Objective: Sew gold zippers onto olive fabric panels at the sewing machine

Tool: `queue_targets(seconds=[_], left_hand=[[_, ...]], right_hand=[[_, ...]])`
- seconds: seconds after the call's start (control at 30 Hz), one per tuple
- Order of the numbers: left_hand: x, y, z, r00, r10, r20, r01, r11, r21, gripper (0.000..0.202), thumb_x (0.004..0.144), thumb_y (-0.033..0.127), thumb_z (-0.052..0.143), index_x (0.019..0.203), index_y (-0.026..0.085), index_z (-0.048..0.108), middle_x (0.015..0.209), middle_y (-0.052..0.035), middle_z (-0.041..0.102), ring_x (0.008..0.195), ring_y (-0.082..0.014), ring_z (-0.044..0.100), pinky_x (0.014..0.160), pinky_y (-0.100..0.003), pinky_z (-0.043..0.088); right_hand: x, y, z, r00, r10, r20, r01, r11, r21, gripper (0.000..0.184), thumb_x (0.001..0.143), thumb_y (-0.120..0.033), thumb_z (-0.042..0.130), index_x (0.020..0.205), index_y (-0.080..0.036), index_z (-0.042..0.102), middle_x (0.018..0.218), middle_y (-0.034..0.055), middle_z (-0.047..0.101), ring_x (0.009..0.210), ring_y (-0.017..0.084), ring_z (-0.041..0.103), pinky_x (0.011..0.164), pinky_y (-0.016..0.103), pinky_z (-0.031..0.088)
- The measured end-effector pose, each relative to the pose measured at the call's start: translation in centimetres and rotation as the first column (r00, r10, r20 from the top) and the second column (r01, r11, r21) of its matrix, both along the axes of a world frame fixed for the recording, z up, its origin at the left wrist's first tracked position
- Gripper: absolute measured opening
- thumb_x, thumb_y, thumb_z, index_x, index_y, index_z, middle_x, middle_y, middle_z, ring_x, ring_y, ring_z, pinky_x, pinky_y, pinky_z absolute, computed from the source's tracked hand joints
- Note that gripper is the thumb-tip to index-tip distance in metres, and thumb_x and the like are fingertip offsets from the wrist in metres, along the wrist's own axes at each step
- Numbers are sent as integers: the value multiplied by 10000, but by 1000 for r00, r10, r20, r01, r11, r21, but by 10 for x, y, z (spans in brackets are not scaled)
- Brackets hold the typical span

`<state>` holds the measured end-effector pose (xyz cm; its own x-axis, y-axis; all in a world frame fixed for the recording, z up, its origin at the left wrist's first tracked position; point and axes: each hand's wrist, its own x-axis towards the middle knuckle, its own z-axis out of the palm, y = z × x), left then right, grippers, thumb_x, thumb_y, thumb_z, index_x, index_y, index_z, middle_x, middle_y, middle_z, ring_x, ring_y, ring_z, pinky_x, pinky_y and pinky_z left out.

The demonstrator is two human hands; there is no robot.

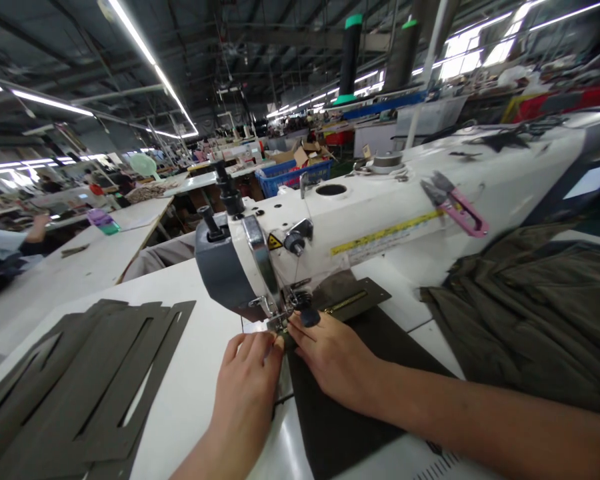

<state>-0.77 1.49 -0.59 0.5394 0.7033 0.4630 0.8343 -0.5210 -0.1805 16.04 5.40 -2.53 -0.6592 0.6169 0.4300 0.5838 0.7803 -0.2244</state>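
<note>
A white sewing machine (pixel 375 210) with a dark grey head cover stands over the table. A dark olive fabric panel (pixel 345 420) lies under its presser foot (pixel 279 323). Behind the foot, part of the same dark material carries a zipper with golden teeth (pixel 349 303). My left hand (pixel 247 383) is closed at the panel's left edge, thumb and fingers pinched just in front of the foot. My right hand (pixel 333 357) rests on the panel to the right of the needle, fingers pressed together on the fabric. Its fingertips are partly hidden behind a dark machine part.
Cut olive pieces with slots (pixel 100 380) lie at left. A heap of olive fabric (pixel 535 320) fills the right side. Pink-handled thread snips (pixel 463 210) rest on the machine arm. Behind stands a blue crate (pixel 295 177); a person's sleeve (pixel 0 247) shows at far left.
</note>
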Motion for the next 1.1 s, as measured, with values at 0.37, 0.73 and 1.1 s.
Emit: queue_targets(seconds=[0.37,0.73,1.1], left_hand=[[3,4,1,1000,-9,-28,10,1000,29,253,884,54,361,885,124,605,861,-103,600,774,-239,557,686,-386,458],[0,12,-3,1000,-27,-15,28,999,16,159,853,62,463,853,112,614,817,-94,594,754,-242,553,667,-385,460],[-4,14,-7,997,-36,70,36,999,1,184,880,79,433,818,117,602,788,-73,598,712,-223,552,655,-378,450]], right_hand=[[0,3,11,998,12,61,-8,998,-66,252,817,-82,483,1050,-59,577,1090,136,573,998,247,503,931,382,392],[-3,7,11,999,-6,35,8,998,-67,218,819,-77,470,1011,-86,574,1062,125,578,963,238,505,905,367,393],[-6,8,8,1000,-3,1,4,998,-58,222,800,-54,469,985,-113,577,1028,108,587,952,249,507,882,379,410]])
